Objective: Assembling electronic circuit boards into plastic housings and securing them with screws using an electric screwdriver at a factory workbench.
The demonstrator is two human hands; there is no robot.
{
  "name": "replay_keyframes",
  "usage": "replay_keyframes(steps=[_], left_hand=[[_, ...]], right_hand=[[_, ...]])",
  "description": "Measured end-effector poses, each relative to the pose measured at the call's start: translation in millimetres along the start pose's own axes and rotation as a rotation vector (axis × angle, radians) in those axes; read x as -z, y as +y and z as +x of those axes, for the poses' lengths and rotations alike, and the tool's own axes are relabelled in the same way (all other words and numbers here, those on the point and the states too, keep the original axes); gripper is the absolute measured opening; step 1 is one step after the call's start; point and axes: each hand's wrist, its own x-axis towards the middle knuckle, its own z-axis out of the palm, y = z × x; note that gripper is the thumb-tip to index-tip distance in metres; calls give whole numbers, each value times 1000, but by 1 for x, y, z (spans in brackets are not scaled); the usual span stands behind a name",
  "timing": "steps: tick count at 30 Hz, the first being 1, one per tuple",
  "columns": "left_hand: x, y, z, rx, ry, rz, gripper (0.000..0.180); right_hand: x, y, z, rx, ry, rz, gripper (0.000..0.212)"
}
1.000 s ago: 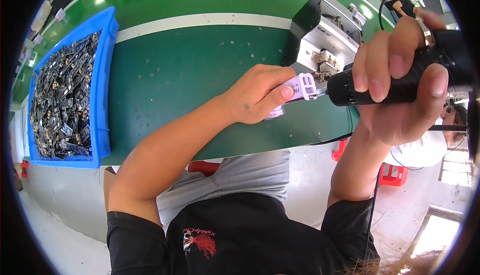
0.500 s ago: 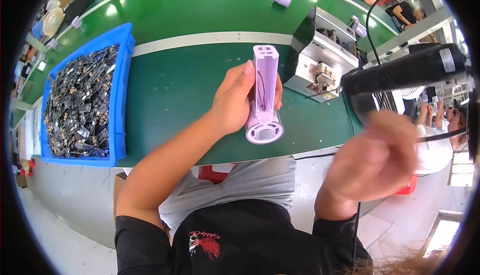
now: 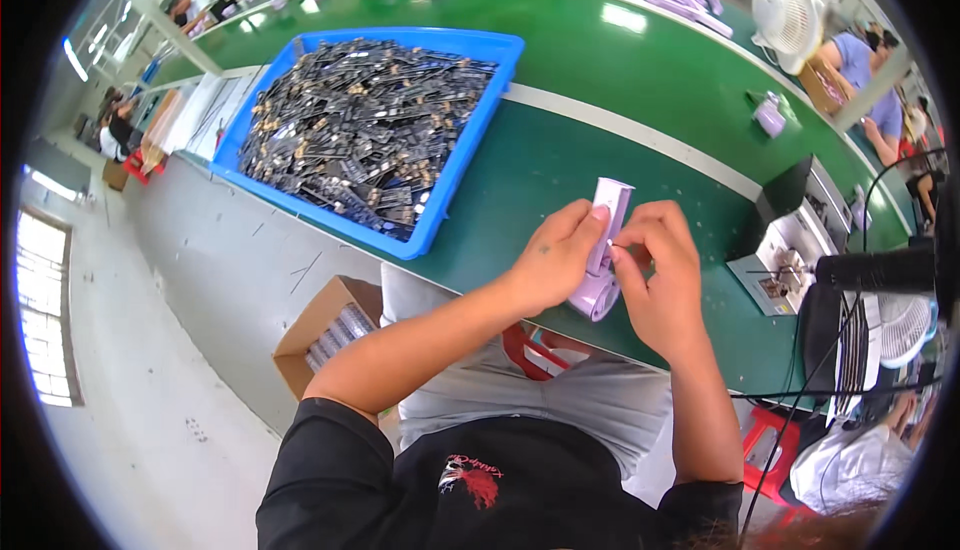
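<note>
My left hand [image 3: 552, 258] is closed around a lilac plastic housing [image 3: 613, 193], a long body with a rounded end, held tilted over the near edge of the green bench. Beside it my right hand [image 3: 662, 275] pinches a tiny white piece [image 3: 611, 243] between thumb and forefinger, against the housing's side. What kind of piece it is cannot be made out. The fingers hide part of the housing's middle.
To the left stands a blue tray [image 3: 487, 115] heaped with small dark circuit boards. A metal bench machine [image 3: 785, 255] sits at right, near a black cylindrical arm [image 3: 870, 270]. Below the bench is a cardboard box [image 3: 295, 350]. Another lilac part [image 3: 769, 116] lies on the far green surface.
My right hand has come from the far right to the housing and now pinches at its side. The housing has turned in my left hand. The view has swung left.
</note>
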Motion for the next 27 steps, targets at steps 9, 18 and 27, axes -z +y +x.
replay_keyframes(steps=[9,18,27], left_hand=[[148,91,-11,-182,204,716,31],[208,42,30,-197,153,1466,25],[194,116,12,-28,224,1316,31]], right_hand=[[-41,62,8,-226,93,225,3],[-45,66,4,-341,44,379,4],[-44,71,4,-367,94,497,3]])
